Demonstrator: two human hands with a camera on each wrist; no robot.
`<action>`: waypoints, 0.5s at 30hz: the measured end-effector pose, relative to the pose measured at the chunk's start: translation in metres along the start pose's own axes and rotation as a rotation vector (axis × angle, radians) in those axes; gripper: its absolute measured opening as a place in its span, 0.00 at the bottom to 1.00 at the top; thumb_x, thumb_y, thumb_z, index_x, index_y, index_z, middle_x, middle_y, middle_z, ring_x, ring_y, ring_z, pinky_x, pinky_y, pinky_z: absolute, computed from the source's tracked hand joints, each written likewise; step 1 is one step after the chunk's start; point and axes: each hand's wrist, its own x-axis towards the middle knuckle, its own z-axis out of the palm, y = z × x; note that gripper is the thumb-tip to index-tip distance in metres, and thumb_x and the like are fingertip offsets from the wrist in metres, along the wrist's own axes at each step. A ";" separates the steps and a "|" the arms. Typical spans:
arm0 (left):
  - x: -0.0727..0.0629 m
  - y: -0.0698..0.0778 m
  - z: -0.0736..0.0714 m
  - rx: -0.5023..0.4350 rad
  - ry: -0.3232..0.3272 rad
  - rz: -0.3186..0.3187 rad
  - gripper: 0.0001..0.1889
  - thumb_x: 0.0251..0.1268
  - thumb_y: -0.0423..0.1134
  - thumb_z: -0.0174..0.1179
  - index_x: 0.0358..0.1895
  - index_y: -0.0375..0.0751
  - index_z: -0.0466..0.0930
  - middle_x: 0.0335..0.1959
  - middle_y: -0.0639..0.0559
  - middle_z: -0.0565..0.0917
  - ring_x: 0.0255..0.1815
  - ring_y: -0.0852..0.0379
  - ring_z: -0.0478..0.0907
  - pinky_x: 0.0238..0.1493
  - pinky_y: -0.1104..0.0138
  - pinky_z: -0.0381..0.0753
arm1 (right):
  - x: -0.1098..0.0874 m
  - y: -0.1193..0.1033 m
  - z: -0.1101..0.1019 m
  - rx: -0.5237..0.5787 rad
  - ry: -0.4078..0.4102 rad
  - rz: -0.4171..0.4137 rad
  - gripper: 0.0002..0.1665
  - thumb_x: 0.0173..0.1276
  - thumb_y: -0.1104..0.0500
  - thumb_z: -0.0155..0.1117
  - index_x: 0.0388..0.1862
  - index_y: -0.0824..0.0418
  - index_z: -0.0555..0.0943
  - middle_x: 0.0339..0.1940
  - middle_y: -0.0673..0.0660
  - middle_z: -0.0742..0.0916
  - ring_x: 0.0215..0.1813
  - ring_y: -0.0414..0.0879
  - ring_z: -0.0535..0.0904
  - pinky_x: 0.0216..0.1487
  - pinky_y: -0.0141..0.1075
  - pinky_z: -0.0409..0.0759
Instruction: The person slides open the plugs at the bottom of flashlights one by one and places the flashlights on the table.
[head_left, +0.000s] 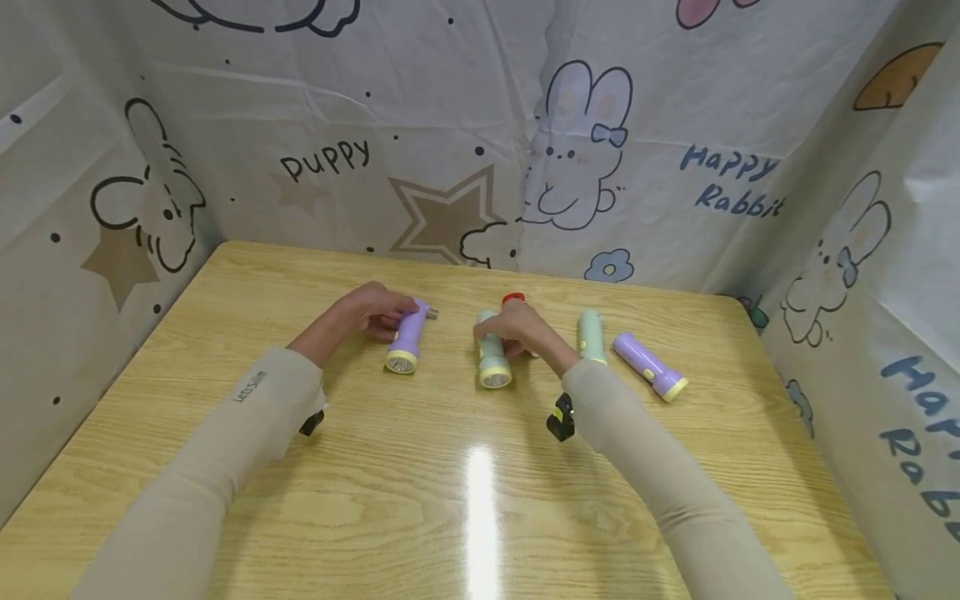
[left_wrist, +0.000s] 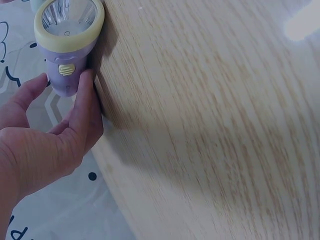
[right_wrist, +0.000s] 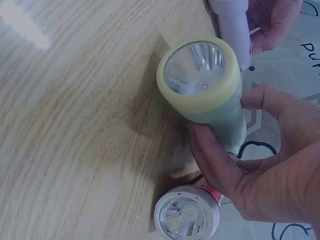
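Note:
My left hand [head_left: 375,310] holds a purple flashlight [head_left: 408,333] by its rear half, thumb on one side and fingers on the other. Two metal prongs stick out sideways near its tail. In the left wrist view, its cream-rimmed lens and cream switch [left_wrist: 66,69] face the camera. To the right, my right hand [head_left: 522,327] grips a mint green flashlight [head_left: 492,354] between thumb and fingers. Its yellow-rimmed lens [right_wrist: 200,75] points toward the table's near side. A red and white flashlight [right_wrist: 187,214] lies beside those fingers, mostly hidden by the hand in the head view.
Another mint green flashlight [head_left: 591,333] lies right of my right hand. Beyond it, a second purple flashlight [head_left: 647,364] rests at a slant on the wooden table [head_left: 360,500]. Printed cloth walls [head_left: 337,100] stand along the table's back and sides.

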 end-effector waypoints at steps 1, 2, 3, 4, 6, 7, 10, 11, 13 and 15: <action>-0.001 0.000 0.000 -0.005 0.003 0.001 0.28 0.69 0.40 0.61 0.63 0.22 0.67 0.47 0.40 0.77 0.30 0.57 0.81 0.38 0.66 0.87 | 0.000 0.000 0.000 0.007 0.000 0.000 0.29 0.61 0.56 0.71 0.53 0.70 0.71 0.42 0.64 0.81 0.30 0.53 0.83 0.43 0.46 0.88; -0.001 0.000 -0.001 -0.011 0.003 0.003 0.28 0.68 0.39 0.61 0.63 0.22 0.67 0.47 0.40 0.77 0.30 0.57 0.81 0.39 0.66 0.87 | 0.000 0.000 -0.001 0.009 0.000 0.000 0.29 0.61 0.56 0.71 0.53 0.70 0.71 0.42 0.64 0.80 0.30 0.53 0.83 0.43 0.46 0.88; -0.001 0.000 -0.001 -0.018 0.006 0.001 0.28 0.68 0.39 0.61 0.63 0.23 0.67 0.48 0.40 0.77 0.30 0.57 0.81 0.40 0.66 0.87 | 0.000 0.000 -0.001 0.017 -0.001 0.002 0.29 0.61 0.56 0.71 0.53 0.71 0.71 0.42 0.64 0.80 0.30 0.53 0.83 0.43 0.46 0.87; -0.001 0.000 -0.001 -0.024 0.006 0.002 0.28 0.68 0.39 0.61 0.63 0.22 0.67 0.48 0.39 0.77 0.30 0.57 0.81 0.41 0.65 0.87 | -0.001 0.000 -0.001 0.021 -0.002 0.003 0.29 0.61 0.56 0.71 0.53 0.71 0.72 0.42 0.64 0.80 0.30 0.53 0.83 0.43 0.46 0.87; -0.002 0.000 -0.002 -0.036 0.012 0.003 0.29 0.67 0.38 0.62 0.64 0.22 0.66 0.48 0.39 0.77 0.31 0.56 0.81 0.42 0.65 0.87 | -0.001 0.000 -0.002 0.026 -0.005 0.004 0.29 0.61 0.55 0.71 0.53 0.72 0.72 0.42 0.64 0.81 0.31 0.53 0.83 0.43 0.46 0.87; -0.001 0.000 -0.002 -0.043 0.017 0.003 0.29 0.66 0.38 0.62 0.64 0.22 0.66 0.48 0.39 0.77 0.31 0.56 0.81 0.43 0.64 0.87 | -0.002 -0.001 -0.002 0.029 -0.007 0.004 0.29 0.61 0.55 0.71 0.53 0.72 0.72 0.42 0.64 0.81 0.31 0.53 0.83 0.44 0.46 0.87; -0.002 0.001 -0.004 -0.045 0.033 0.010 0.29 0.64 0.37 0.62 0.63 0.22 0.66 0.48 0.38 0.77 0.32 0.54 0.81 0.45 0.63 0.86 | -0.002 -0.002 -0.003 0.032 -0.005 0.007 0.30 0.62 0.55 0.72 0.54 0.72 0.71 0.43 0.65 0.81 0.33 0.54 0.83 0.44 0.46 0.87; -0.003 0.001 -0.004 -0.042 0.038 0.014 0.29 0.64 0.37 0.62 0.63 0.23 0.66 0.48 0.38 0.77 0.34 0.54 0.81 0.46 0.63 0.86 | -0.002 -0.002 -0.003 0.034 -0.005 0.007 0.31 0.62 0.54 0.72 0.54 0.72 0.71 0.44 0.65 0.81 0.33 0.54 0.83 0.44 0.46 0.87; -0.004 0.002 -0.006 -0.028 0.047 0.023 0.30 0.65 0.38 0.63 0.64 0.23 0.65 0.49 0.38 0.76 0.37 0.52 0.81 0.48 0.62 0.86 | -0.001 -0.003 -0.003 0.035 -0.003 0.007 0.31 0.62 0.54 0.72 0.54 0.72 0.71 0.44 0.65 0.81 0.34 0.54 0.84 0.44 0.46 0.87; -0.006 0.003 -0.007 -0.012 0.054 0.030 0.32 0.66 0.40 0.62 0.67 0.23 0.63 0.51 0.38 0.75 0.41 0.51 0.80 0.50 0.61 0.85 | 0.000 -0.003 -0.003 0.035 -0.004 0.002 0.31 0.61 0.53 0.72 0.54 0.72 0.71 0.44 0.65 0.80 0.34 0.54 0.84 0.44 0.46 0.87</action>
